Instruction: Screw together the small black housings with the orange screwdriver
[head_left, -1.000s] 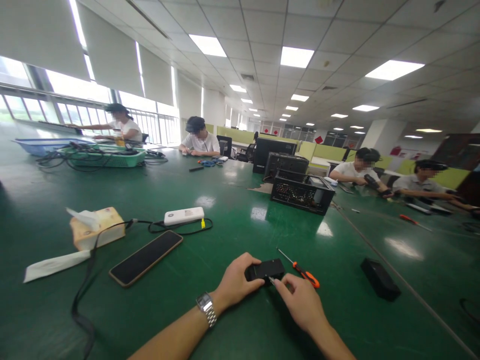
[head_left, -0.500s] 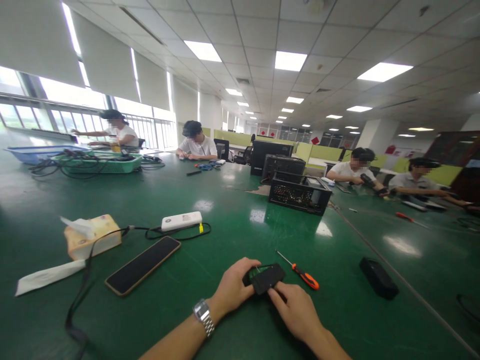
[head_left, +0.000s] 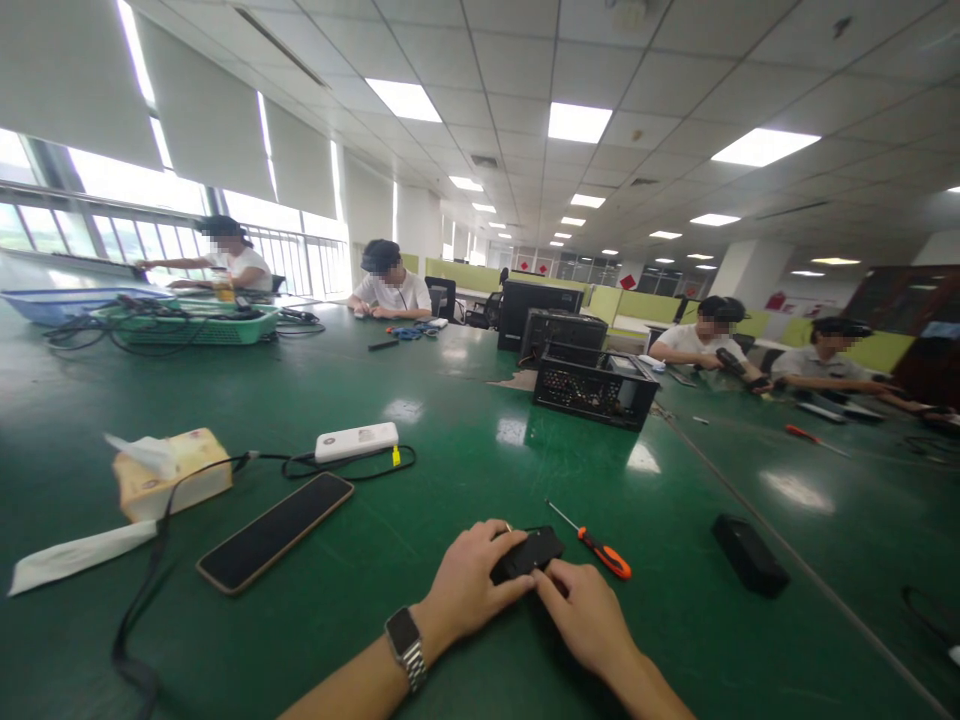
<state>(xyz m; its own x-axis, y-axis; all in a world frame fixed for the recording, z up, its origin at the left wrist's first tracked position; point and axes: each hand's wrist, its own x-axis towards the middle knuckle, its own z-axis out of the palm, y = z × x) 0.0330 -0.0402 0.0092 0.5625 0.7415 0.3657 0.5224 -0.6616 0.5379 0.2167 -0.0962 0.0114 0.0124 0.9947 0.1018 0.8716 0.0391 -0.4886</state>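
A small black device (head_left: 538, 552) is between both hands, low over the green table. My left hand (head_left: 474, 578), with a watch on its wrist, holds it from the left, fingers over its top and thumb along the near edge. My right hand (head_left: 586, 608) grips its right near corner with closed fingers. The fingers and thumb hide part of the device. Just beyond and right of it lies a screwdriver (head_left: 606, 553) with an orange and black handle, its tip pointing away to the left.
Left on the table (head_left: 450, 470) lie a phone (head_left: 276, 530), a tissue pack (head_left: 176, 475) and a white power bank (head_left: 356, 441) with a cable. A black block (head_left: 750, 555) sits right. Computer cases (head_left: 592, 385) and baskets (head_left: 187, 325) stand farther off; several people sit beyond.
My left hand has turned over the device, its fingers now covering the left part of the top; the gap seen there before is hidden. The view has shifted slightly.
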